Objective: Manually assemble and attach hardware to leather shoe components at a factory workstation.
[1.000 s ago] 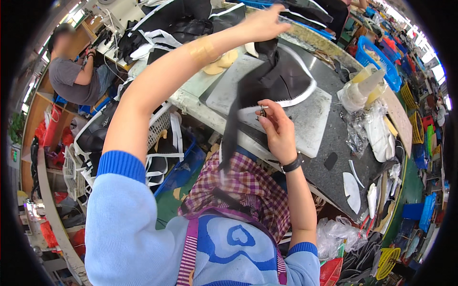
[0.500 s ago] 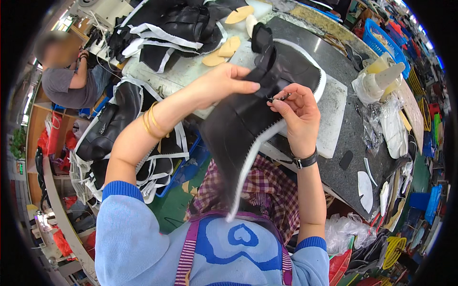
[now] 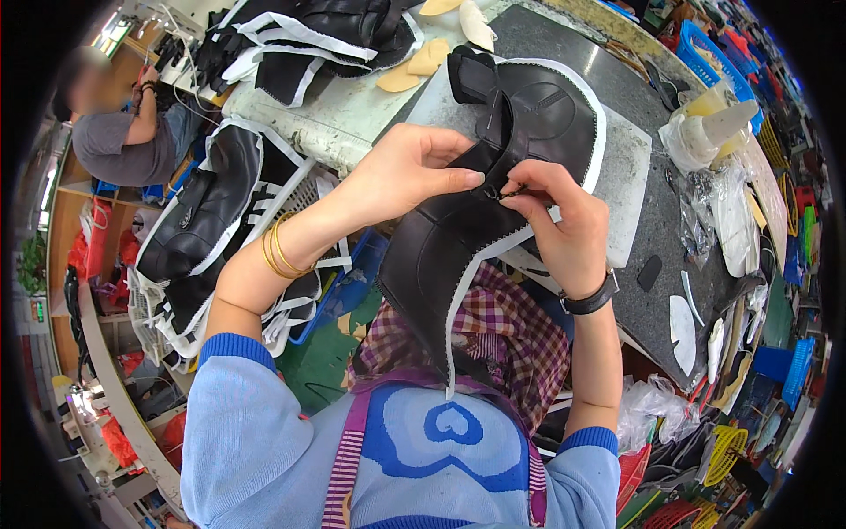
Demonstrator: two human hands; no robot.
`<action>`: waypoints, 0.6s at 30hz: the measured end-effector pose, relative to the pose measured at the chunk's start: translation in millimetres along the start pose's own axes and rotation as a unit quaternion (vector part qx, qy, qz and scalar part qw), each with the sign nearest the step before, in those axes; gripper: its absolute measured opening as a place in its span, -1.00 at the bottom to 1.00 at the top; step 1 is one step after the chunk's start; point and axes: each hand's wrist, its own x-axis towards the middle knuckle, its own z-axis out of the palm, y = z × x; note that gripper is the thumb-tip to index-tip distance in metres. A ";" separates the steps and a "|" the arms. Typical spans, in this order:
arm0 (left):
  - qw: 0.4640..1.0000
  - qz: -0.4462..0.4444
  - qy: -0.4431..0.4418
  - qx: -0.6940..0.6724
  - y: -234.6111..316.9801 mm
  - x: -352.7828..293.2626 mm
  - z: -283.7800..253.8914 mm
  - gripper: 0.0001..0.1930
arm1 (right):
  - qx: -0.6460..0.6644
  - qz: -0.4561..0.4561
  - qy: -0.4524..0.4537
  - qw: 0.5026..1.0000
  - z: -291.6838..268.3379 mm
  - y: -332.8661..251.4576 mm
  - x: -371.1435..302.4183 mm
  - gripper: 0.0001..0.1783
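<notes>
Between both hands, reaching from 1 o'clock down to 6 o'clock, a black leather piece [image 3: 555, 110], smooth with a soft sheen. Broad and rounded at the upper end, with a curved line marked into the face; seamed across the middle; narrowing toward a corner at 6 o'clock. Bordered along the right side by white edging [image 3: 601, 132], toothed on the inner line and bending in beneath the fingers. Crossed near the hands by a raised black strap [image 3: 511, 145], with a black flap [image 3: 473, 78] curling up at 12 o'clock. Lies at the upper end over a whitish board [image 3: 630, 198] on the dark tabletop [image 3: 648, 313]; hangs at the lower end past the table edge, before a purple checked apron [image 3: 529, 317].

Left hand [image 3: 414, 172] closed on the leather beside the strap, thumb toward 3 o'clock. Right hand [image 3: 564, 220] pinched narrow, thumb and forefinger on a small dark fitting [image 3: 522, 189] against the strap; too small to tell the exact shape.

Toward 11 o'clock, more black leather pieces with white borders [image 3: 335, 31]; toward 2 o'clock, a pale cone-topped container [image 3: 718, 128].
</notes>
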 end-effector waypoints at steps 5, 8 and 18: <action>0.996 0.014 0.014 0.087 3.1 -0.3 0.0 -0.72 | -0.157 -0.127 -0.068 0.977 -2.1 -13.4 10.0 -0.77; 0.994 0.021 0.033 0.106 7.9 -1.3 4.9 -0.73 | -0.138 -0.083 -0.031 0.986 4.6 -8.2 5.8 -0.75; 0.999 0.035 0.040 0.010 -14.6 -1.4 14.6 -0.74 | 0.023 0.045 0.070 0.996 16.1 0.9 -6.2 -0.72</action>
